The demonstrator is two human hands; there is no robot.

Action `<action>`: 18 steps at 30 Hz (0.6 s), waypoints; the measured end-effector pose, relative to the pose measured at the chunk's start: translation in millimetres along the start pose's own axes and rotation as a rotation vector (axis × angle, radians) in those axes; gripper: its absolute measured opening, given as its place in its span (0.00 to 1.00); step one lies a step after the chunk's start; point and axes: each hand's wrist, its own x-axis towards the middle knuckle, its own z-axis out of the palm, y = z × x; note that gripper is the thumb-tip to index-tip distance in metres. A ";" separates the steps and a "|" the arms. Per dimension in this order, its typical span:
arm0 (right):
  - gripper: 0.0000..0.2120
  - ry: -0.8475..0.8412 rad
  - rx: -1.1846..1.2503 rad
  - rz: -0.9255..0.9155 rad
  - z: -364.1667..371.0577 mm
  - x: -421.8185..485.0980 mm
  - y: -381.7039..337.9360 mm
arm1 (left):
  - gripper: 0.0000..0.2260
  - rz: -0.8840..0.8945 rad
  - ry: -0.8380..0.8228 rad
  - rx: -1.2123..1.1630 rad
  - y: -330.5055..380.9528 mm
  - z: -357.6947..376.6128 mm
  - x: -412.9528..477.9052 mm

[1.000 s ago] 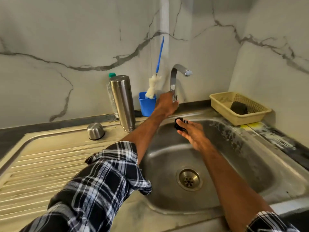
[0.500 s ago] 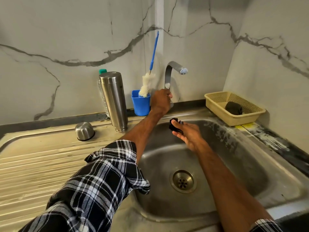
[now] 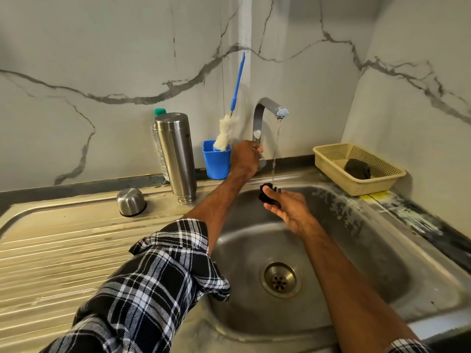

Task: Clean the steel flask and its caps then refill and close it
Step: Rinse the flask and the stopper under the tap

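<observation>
The steel flask (image 3: 176,156) stands upside down on the drainboard, left of the tap. Its rounded steel outer cap (image 3: 130,202) lies further left, mouth down. My left hand (image 3: 244,159) grips the handle at the base of the tap (image 3: 265,110). A thin stream of water (image 3: 275,149) falls from the spout. My right hand (image 3: 285,207) holds the black inner cap (image 3: 266,193) over the sink, right under the stream, thumb on top of it.
A blue cup (image 3: 216,161) holding a blue-handled bottle brush (image 3: 229,128) stands behind the tap. A plastic bottle with a green lid (image 3: 159,113) hides behind the flask. A beige basket (image 3: 331,159) with a dark scrubber (image 3: 356,168) sits at right. The sink basin (image 3: 356,250) has a central drain (image 3: 280,279).
Water has started running from the tap onto the black cap. Both hands stay about where they were; the camera has shifted slightly.
</observation>
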 end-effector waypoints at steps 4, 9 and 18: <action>0.21 0.013 -0.031 -0.009 -0.3 -0.5 0.0 | 0.06 -0.063 -0.040 -0.053 5.2 -9.2 -6.0; 0.23 0.094 -0.205 -0.206 6.8 -4.3 -8.7 | 0.04 -0.181 -0.142 -0.058 -5.0 -15.9 -22.8; 0.22 0.109 -0.342 -0.252 6.7 -4.1 -2.9 | 0.05 -0.159 -0.129 -0.038 -11.9 -24.2 -28.3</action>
